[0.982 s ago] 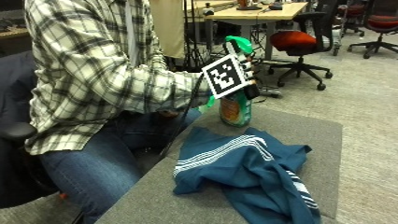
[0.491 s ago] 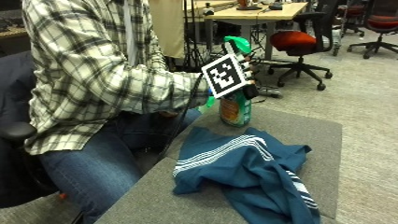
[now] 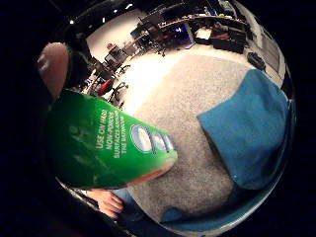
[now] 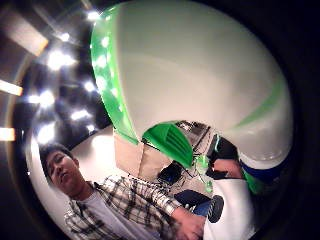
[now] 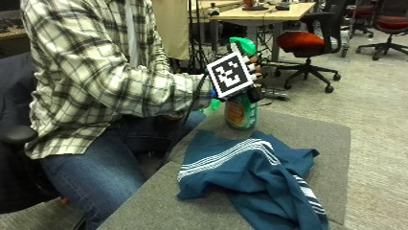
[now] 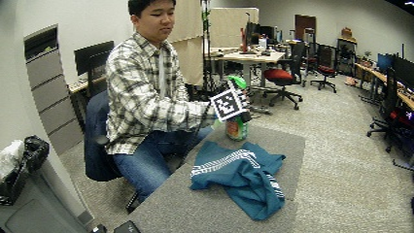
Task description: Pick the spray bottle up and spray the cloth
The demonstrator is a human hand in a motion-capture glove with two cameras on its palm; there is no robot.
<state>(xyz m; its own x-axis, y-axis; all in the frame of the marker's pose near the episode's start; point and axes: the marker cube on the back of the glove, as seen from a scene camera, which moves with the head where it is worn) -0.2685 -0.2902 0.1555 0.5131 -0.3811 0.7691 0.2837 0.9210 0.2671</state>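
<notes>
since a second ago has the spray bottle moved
No. In the outside view the spray bottle stands at the same spot on the table beyond the cloth, gripped by the right hand.

Grey table point(image 5: 319, 143) carries crumpled teal cloth point(image 5: 255, 177); spray bottle point(image 5: 241, 112) seemingly standing.

White capital lettering on the green label of the spray bottle point(image 3: 106, 148) reads "USE ON HARD NON-POROUS SURFACES", with a further smaller line beneath it that is too blurred to make out, and no other text in the scene can be read.
</notes>
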